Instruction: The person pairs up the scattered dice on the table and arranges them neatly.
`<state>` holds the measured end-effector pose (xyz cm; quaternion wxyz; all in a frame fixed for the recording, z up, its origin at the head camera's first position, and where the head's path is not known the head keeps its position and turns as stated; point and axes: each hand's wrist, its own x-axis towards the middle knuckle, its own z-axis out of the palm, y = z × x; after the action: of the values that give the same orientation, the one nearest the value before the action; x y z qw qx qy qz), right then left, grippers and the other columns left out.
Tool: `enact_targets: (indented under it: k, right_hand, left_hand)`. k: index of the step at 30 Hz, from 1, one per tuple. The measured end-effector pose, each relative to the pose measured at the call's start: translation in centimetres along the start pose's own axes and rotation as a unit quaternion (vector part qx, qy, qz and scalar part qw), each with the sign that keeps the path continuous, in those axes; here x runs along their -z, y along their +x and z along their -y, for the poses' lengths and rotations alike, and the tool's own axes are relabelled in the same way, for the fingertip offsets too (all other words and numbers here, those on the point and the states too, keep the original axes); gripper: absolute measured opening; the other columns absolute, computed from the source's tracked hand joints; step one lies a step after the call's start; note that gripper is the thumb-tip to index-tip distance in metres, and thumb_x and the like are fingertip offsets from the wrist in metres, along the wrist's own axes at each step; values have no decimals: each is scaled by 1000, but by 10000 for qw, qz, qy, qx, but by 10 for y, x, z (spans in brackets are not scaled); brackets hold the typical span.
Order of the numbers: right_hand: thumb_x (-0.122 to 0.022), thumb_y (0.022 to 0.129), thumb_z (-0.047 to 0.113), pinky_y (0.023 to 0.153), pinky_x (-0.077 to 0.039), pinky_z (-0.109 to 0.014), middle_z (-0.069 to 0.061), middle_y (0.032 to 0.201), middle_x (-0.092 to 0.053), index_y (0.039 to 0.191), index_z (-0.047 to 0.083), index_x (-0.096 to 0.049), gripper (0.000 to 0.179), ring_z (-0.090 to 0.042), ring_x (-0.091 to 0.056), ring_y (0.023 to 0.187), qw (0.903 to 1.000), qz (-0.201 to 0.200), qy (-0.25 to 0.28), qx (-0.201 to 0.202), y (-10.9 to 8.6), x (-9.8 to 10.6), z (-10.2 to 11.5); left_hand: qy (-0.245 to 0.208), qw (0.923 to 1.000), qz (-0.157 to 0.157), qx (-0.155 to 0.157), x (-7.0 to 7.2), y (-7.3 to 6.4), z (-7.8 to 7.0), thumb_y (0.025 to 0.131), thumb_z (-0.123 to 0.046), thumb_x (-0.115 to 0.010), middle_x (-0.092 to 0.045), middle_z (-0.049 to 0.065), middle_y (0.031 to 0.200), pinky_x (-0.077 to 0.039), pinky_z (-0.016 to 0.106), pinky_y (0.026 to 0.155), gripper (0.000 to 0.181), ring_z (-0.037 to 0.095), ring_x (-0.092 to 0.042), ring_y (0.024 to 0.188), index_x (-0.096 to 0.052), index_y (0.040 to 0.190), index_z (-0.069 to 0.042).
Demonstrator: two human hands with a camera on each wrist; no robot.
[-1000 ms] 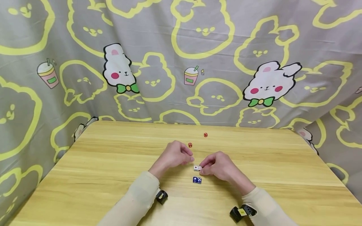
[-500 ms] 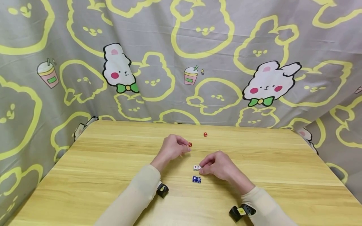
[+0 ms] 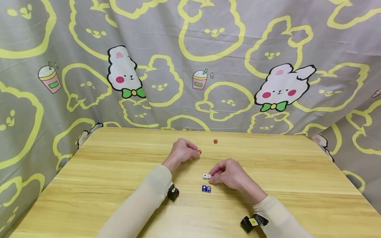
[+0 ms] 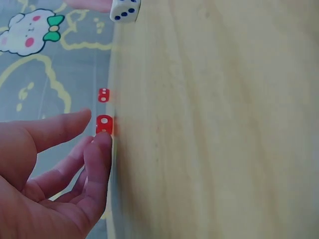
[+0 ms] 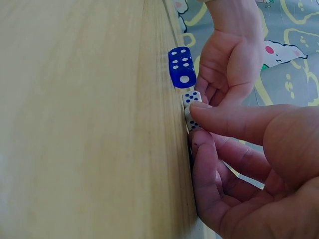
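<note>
My left hand (image 3: 183, 152) reaches to a red die (image 3: 199, 151) toward the back of the table. In the left wrist view its index fingertip overlaps the die's lower edge, while the thumb stands a little apart from it. My right hand (image 3: 229, 174) pinches the right-hand one of two white dice (image 3: 205, 176) between thumb and index finger. These white dice sit side by side on the table. Just in front of them lie two blue dice (image 3: 206, 188), also side by side. Farther back rests a second red die (image 3: 215, 141).
The wooden table (image 3: 113, 158) reaches back to a grey curtain (image 3: 166, 39) printed with yellow outlines and white rabbits. A black camera (image 3: 173, 193) is strapped at the left wrist and another black camera (image 3: 247, 224) at the right.
My left hand has moved away from the white dice, back to the nearer red die. My right hand stays at the white dice.
</note>
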<state>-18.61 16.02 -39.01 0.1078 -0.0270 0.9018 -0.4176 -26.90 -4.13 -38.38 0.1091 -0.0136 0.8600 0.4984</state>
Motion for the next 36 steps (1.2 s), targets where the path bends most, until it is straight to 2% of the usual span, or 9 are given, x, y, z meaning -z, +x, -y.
enact_targets:
  k: [7,15,21,29,36]
  right_hand:
    - [-95,77,13,66,-44,-27,2,77,-74,85,15,-83,15,-14,-59,73,10000,-2,31,-45,1,0,0]
    - [-95,77,14,65,-44,-26,2,77,-74,85,16,-83,14,-14,-59,73,9999,-32,-4,-96,2,1,-1]
    - [-95,77,14,64,-43,-26,2,77,-74,85,15,-83,15,-14,-58,73,10000,-11,-21,-62,1,1,-1]
    - [-94,78,13,64,-43,-26,3,77,-74,84,16,-82,14,-14,-58,73,9999,-45,-20,-89,2,0,-1]
    - [-94,77,14,64,-43,-26,2,77,-74,85,15,-82,14,-14,-58,73,10000,-5,14,-49,2,0,-1]
  left_hand:
    - [70,10000,-30,44,-5,7,-1,80,-9,-91,-78,4,87,-51,21,64,21,13,-68,73,-80,98,-9]
    - [348,9992,-150,-96,-10,9,-3,81,-7,-91,-77,4,83,-47,19,59,18,11,-64,68,-81,94,-7]
    - [418,9990,-153,-27,-11,11,-4,81,-7,-91,-75,4,81,-46,19,57,15,11,-61,67,-80,91,-8]
    - [358,9993,-43,59,-9,12,-2,82,-8,-91,-75,3,81,-47,19,58,13,11,-62,68,-80,89,-9]
    - [188,9997,160,-28,-4,7,-2,83,-8,-91,-79,5,85,-53,20,62,13,11,-67,70,-80,90,-8]
